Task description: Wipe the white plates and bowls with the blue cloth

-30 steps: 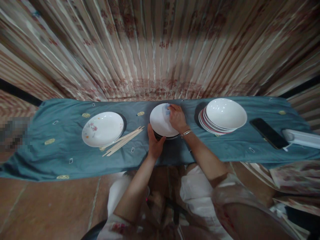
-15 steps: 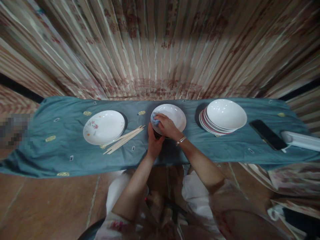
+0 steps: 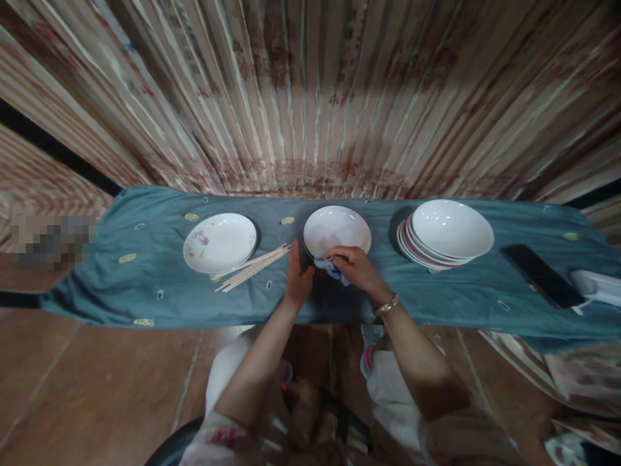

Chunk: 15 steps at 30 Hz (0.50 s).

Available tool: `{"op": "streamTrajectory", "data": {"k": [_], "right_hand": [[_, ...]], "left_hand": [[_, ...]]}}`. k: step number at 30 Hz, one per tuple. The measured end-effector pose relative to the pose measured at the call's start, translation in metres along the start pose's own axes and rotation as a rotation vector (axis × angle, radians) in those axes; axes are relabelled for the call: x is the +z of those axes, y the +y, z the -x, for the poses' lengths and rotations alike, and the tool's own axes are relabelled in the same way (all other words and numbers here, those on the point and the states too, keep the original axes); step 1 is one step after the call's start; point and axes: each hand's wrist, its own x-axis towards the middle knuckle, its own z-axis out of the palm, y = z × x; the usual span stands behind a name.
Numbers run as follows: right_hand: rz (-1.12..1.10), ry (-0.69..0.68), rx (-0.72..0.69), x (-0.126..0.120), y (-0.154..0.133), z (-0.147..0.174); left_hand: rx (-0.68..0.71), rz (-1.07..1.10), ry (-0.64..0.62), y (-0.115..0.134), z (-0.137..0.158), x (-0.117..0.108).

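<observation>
A white bowl (image 3: 337, 226) stands at the middle of the cloth-covered table. At its near rim my right hand (image 3: 356, 265), wearing a silver bracelet, is closed on a crumpled light-blue cloth (image 3: 332, 266). The cloth hangs over the near edge of the bowl. My left hand (image 3: 298, 278) is beside the bowl's left side, fingers stretched up and thumb apart, holding nothing. Whether its fingertips touch the bowl I cannot tell. Just left of that hand, several wooden chopsticks (image 3: 252, 270) lie with one end resting by a white plate with flowers (image 3: 223, 241).
A stack of white bowls (image 3: 451, 230), some with red sides, stands right of the middle. Farther right lie a black phone (image 3: 541, 275) and a white device (image 3: 599, 285). A patterned curtain (image 3: 320, 97) hangs behind the green tablecloth (image 3: 184, 307).
My right hand has drawn the cloth from inside the bowl's left part to its near rim. My left hand has loosened from the bowl's side. The view has shifted slightly.
</observation>
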Motion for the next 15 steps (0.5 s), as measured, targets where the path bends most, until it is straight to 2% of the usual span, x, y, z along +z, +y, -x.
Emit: {"op": "streamTrajectory", "data": {"k": [4,10,15], "right_hand": [[-0.138,-0.021,0.012,0.001,-0.005,0.008],[-0.308,-0.041,0.015,0.01,-0.011,0.013],[-0.399,-0.084,0.009,0.025,-0.015,0.012]], "left_hand": [[-0.022,0.001,0.018,0.007,0.002,-0.008],[0.055,-0.045,0.071,0.018,0.005,-0.026],[0.108,-0.111,0.14,0.026,0.006,-0.051]]}}
